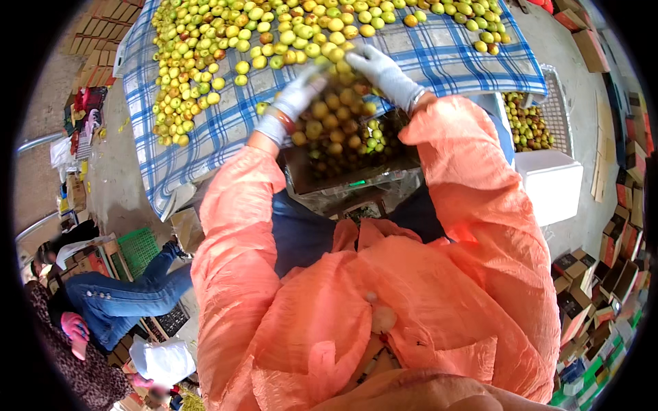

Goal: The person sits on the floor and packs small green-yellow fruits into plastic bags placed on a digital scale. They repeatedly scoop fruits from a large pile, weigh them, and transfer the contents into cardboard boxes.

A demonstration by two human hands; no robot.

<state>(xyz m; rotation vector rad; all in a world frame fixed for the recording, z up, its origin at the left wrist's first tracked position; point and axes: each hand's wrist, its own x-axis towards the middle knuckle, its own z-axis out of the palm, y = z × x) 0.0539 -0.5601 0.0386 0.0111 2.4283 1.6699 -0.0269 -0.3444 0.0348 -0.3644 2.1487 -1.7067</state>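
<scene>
Many round yellow-green and reddish fruits, seemingly jujubes (288,37), lie over a table covered with a blue-and-white checked cloth (432,51). My left hand (303,92), in a pale glove and somewhat blurred, is at the left of a stream of fruits at the table's near edge. Opposite it, my right hand (378,69), gloved too, has its fingers spread against the fruits on the right. Between my wrists, fruits (334,120) run down over the edge, blurred. Below them a dark open box (354,180) holds more fruits, partly in shadow.
A crate of fruits (529,123) and a white foam box (549,185) stand at the right. Cardboard boxes (576,298) are piled further right. At the lower left sits another person in jeans (128,298), near a green plastic crate (139,251) and a white bag (163,359).
</scene>
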